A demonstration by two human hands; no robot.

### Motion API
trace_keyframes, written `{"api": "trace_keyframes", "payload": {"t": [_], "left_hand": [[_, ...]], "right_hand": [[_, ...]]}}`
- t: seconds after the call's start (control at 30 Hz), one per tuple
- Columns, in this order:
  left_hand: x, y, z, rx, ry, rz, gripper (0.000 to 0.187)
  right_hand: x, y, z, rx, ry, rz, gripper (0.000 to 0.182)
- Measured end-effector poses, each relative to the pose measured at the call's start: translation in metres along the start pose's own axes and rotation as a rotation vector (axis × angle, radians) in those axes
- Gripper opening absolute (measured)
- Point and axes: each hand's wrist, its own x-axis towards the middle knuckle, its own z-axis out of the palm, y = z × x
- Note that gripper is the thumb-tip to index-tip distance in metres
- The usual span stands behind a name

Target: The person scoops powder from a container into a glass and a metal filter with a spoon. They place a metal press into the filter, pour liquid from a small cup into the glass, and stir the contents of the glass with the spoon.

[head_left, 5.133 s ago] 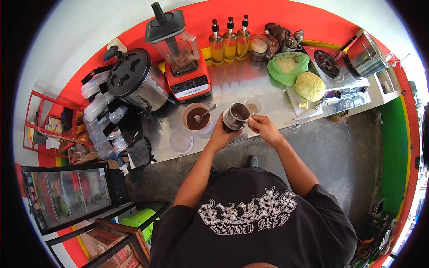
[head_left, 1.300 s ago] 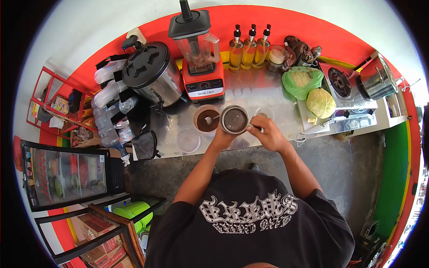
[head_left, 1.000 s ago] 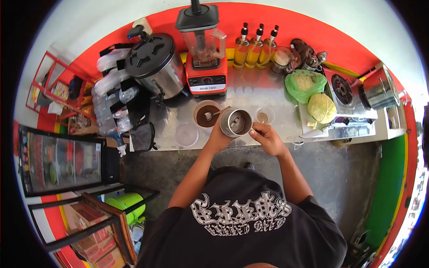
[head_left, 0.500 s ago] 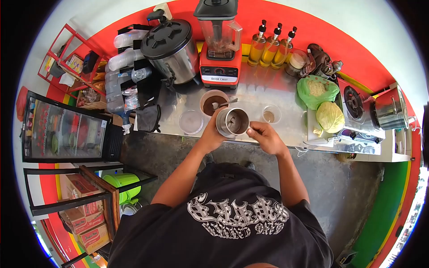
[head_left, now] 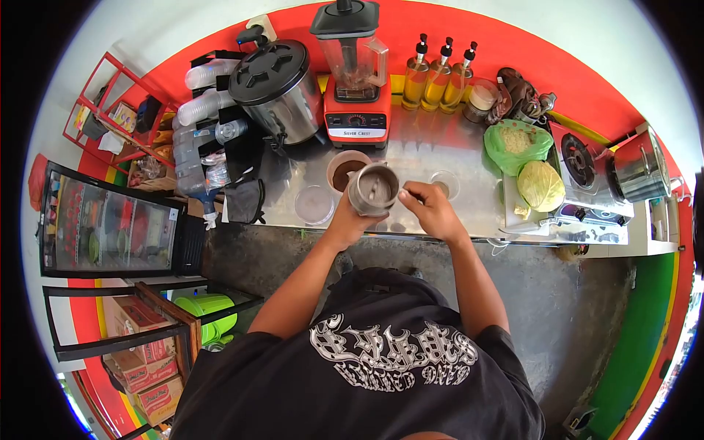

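Note:
My left hand (head_left: 347, 223) is wrapped round a metal cup (head_left: 360, 202) from its left side, held above the front edge of the counter. The cup tilts so that its mouth faces me, with greyish streaks inside. At the cup's right edge, the closed fingers of my right hand (head_left: 431, 211) pinch its side; the exact grip is partly hidden. Just behind the cup stands a bowl of brown powder (head_left: 346, 171), partly covered by it. A clear round lid or tub (head_left: 314, 204) lies to the left, and a clear plastic cup (head_left: 445, 183) stands behind my right hand.
A red blender (head_left: 357, 117) and a large steel dispenser (head_left: 277, 95) stand at the back. Several oil bottles (head_left: 438, 83) line the wall. Rightward are a cabbage (head_left: 541, 186), a green bag (head_left: 506, 150), a stove (head_left: 579, 165) and a pot (head_left: 639, 172).
The cup has moved slightly left and up in my left hand, and its mouth is turned a little differently. My right hand has shifted left with it, fingers now higher on its edge.

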Motion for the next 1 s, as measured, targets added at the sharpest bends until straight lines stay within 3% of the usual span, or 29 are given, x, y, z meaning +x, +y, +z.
{"api": "trace_keyframes", "payload": {"t": [0.13,0.27,0.33,0.37,0.5,0.57,0.6,0.67,0.8,0.83,1.0], "left_hand": [[0.003,0.000,0.002,-0.153,0.026,-0.031,0.073],[0.007,-0.014,0.003,-0.285,-0.007,-0.084,0.074],[0.008,-0.015,0.004,-0.344,-0.013,-0.084,0.073],[0.008,-0.016,0.005,-0.403,-0.016,-0.088,0.072],[0.013,-0.025,0.002,-0.446,-0.048,-0.131,0.068],[0.015,-0.020,0.000,-0.561,-0.054,-0.167,0.070],[0.018,-0.018,-0.001,-0.560,-0.051,-0.159,0.070],[0.023,-0.018,0.001,-0.402,-0.043,-0.118,0.073],[0.021,-0.012,0.001,-0.481,-0.040,-0.121,0.078],[0.025,-0.009,0.001,-0.314,-0.056,-0.069,0.079],[0.027,-0.009,0.001,-0.279,-0.099,-0.069,0.081]], "right_hand": [[0.003,-0.016,0.009,0.032,0.031,-0.122,0.035],[0.008,-0.027,0.010,-0.064,0.098,0.038,0.034],[0.008,-0.034,0.014,-0.019,0.038,-0.184,0.033],[0.005,-0.039,0.009,-0.051,0.038,-0.066,0.033],[0.010,-0.037,0.017,-0.114,0.150,-0.056,0.033],[0.010,-0.033,0.022,-0.093,0.081,-0.289,0.033],[0.011,-0.033,0.021,-0.094,0.077,-0.297,0.033],[0.009,-0.033,0.020,-0.100,0.215,-0.041,0.032],[0.003,-0.027,0.018,-0.045,0.140,-0.056,0.033],[0.002,-0.028,0.013,-0.049,0.180,0.000,0.034],[-0.001,-0.014,0.011,-0.046,0.096,-0.016,0.036]]}}
